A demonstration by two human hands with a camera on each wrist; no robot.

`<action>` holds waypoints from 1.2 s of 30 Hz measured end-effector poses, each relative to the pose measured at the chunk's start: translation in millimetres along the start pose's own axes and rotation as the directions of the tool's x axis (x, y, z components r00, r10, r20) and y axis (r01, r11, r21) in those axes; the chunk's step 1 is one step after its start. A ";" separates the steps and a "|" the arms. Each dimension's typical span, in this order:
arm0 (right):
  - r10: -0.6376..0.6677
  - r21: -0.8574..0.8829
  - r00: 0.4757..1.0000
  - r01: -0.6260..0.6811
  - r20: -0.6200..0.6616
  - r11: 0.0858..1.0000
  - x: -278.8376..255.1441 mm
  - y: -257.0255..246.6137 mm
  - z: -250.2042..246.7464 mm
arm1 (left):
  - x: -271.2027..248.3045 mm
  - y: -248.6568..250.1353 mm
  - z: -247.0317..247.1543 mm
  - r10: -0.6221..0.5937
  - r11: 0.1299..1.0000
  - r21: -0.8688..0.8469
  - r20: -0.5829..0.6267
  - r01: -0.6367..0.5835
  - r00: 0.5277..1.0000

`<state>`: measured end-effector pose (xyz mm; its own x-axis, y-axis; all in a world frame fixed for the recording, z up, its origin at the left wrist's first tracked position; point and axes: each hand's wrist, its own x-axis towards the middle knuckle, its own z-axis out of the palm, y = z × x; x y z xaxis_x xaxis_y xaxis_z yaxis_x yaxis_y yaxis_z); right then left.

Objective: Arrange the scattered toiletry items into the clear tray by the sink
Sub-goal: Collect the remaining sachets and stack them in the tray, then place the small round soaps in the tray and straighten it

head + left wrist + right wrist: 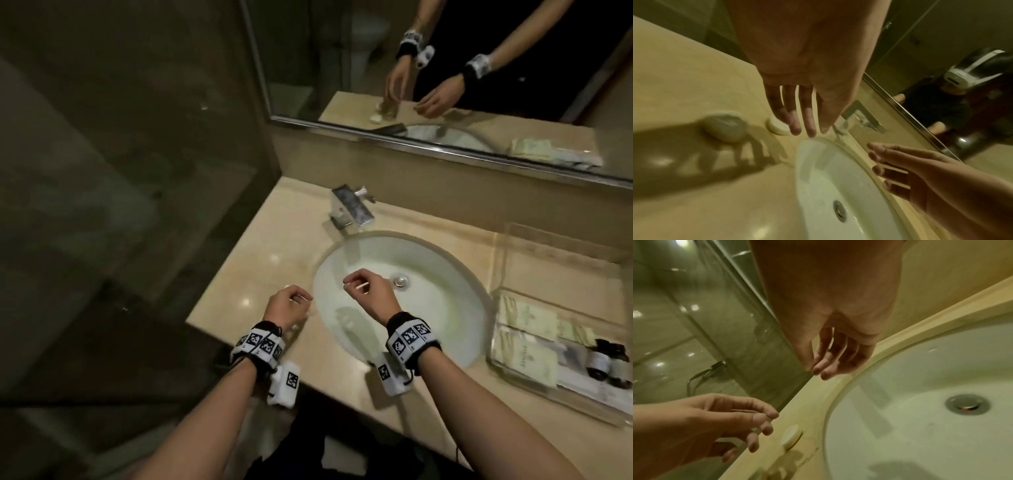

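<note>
My left hand hovers over the beige counter just left of the sink, fingers hanging loose and holding nothing. Below its fingertips lies a small white round disc, with a larger pale round item beside it, blurred. The disc sits close to the sink rim. My right hand hangs over the basin with loosely curved fingers; I see nothing in it. The clear tray stands right of the sink, holding pale sachets and two dark bottles.
The white oval sink fills the counter's middle, with a chrome faucet behind it. A second clear container stands behind the tray. A glass shower wall borders the counter's left; a mirror runs along the back.
</note>
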<state>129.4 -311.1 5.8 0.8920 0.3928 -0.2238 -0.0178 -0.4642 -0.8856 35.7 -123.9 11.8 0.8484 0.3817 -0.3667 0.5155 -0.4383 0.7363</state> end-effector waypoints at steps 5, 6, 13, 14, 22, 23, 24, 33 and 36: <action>-0.003 -0.053 0.990 0.010 0.141 0.999 26.1 -17.5 68.4 | 4.2 -45.8 -41.7 -0.141 0.989 -0.042 -0.048 0.139 0.989; 0.006 -0.074 0.987 0.006 0.160 0.997 31.3 -18.8 79.2 | 7.9 -54.2 -47.1 -0.145 0.989 -0.026 -0.037 0.144 0.989; 0.084 -0.304 0.968 -0.008 0.237 0.953 56.8 -15.7 125.4 | 25.3 -86.8 -60.1 -0.035 0.994 0.109 0.223 0.010 0.974; 0.096 -0.315 0.965 -0.015 0.243 0.949 57.4 -14.8 128.4 | 26.7 -88.8 -59.6 -0.021 0.992 0.127 0.246 -0.010 0.969; 0.081 -0.319 0.976 -0.013 0.201 0.948 59.6 -8.0 131.5 | 40.2 -89.0 -50.8 0.062 0.981 0.167 0.239 -0.104 0.969; 0.080 -0.308 0.978 -0.016 0.194 0.951 58.5 -7.9 127.8 | 41.7 -84.3 -50.1 0.067 0.981 0.163 0.237 -0.107 0.969; 0.074 -0.293 0.982 -0.020 0.174 0.956 56.8 -8.9 121.3 | 43.9 -79.1 -48.2 0.075 0.982 0.152 0.240 -0.114 0.968; 0.063 -0.209 0.994 -0.081 -0.090 0.975 10.0 13.2 -14.4 | 56.2 17.9 21.7 0.210 0.955 0.117 0.380 -0.271 0.901; 0.088 -0.170 0.970 -0.129 -0.229 0.977 -21.4 35.4 -73.6 | 44.5 64.7 67.8 0.287 0.932 0.077 0.437 -0.354 0.852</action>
<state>142.9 -394.3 9.2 0.9665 0.1584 -0.2020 -0.0556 -0.6390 -0.7672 115.0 -190.5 4.5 0.9239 -0.1561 -0.3494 0.1898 -0.6060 0.7725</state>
